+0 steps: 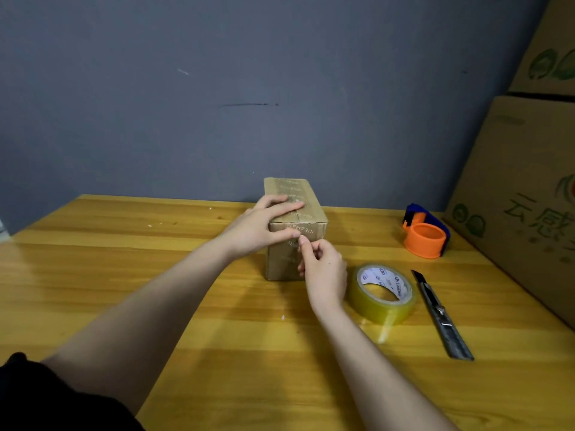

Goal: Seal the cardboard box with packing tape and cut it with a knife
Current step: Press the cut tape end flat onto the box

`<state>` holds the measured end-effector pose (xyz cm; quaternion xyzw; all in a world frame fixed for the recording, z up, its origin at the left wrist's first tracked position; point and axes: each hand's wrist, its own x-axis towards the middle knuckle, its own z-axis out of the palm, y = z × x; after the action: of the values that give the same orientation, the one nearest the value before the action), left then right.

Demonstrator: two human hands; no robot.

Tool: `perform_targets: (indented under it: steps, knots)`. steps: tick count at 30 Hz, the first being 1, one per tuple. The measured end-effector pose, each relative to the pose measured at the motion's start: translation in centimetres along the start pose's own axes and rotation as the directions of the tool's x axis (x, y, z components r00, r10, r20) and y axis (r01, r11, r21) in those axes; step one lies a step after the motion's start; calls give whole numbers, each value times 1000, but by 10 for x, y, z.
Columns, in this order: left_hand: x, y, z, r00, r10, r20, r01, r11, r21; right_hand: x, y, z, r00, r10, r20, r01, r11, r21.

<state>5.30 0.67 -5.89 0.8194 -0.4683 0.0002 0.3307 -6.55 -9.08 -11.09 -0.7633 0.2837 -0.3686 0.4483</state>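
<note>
grey metal utility knife [441, 315] and clear roll of packing tape [383, 292] lie idle on the yellow wooden table [155, 275], probably parked within reach. right hand [323, 272] pinches at the small brown cardboard box [295, 225]'s front face, looks like pressing tape. left hand [264, 225] lies flat on top, steadying it.

A yellow wooden table [124, 275] is seen in front of a grey wall [217, 88]. An orange and blue tape holder [425, 233] is set far right. Two big printed boxes [529, 197] are stacked beside it.
</note>
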Motion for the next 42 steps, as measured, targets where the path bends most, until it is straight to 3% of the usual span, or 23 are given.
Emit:
perform_targets:
  steps: [4, 12, 17, 19, 21, 24, 27, 30, 33, 42]
  knots:
    - [1, -3, -4, 997, 34, 64, -39, 996, 84, 1, 1, 1, 999, -27, -17, 25, 996, -85]
    - [1, 0, -6, 995, 36, 92, -43, 996, 74, 1, -2, -3, 999, -37, 1, 37, 979, -201]
    - [-1, 3, -7, 993, 22, 112, -32, 996, 85, -2, 6, -10, 979, 82, 188, -3, 922, -387]
    - [-1, 5, -7, 993, 19, 117, -30, 995, 96, -4, 5, -14, 969, 70, 237, 44, 896, -442]
    - [-2, 6, -9, 992, 16, 124, -32, 992, 123, -5, -4, -22, 973, -13, 230, 114, 895, -432]
    - [-3, 7, -12, 990, -3, 144, -22, 986, 166, -1, -19, -34, 966, -248, 77, 258, 887, -382]
    - [-4, 17, -11, 995, -49, 83, 42, 995, 87, 14, -22, -40, 876, -475, -81, 415, 829, -374]
    - [-5, 25, -3, 998, -59, -15, 59, 998, 19, 35, -18, -40, 877, -474, 79, 463, 789, -403]
    - [-7, 25, 3, 995, -77, -66, 79, 996, 43, 45, -11, -38, 859, -420, 294, 501, 807, -313]
    - [-10, 19, 13, 986, -26, -162, 67, 966, 251, 45, -1, -33, 832, -456, 315, 535, 808, -246]
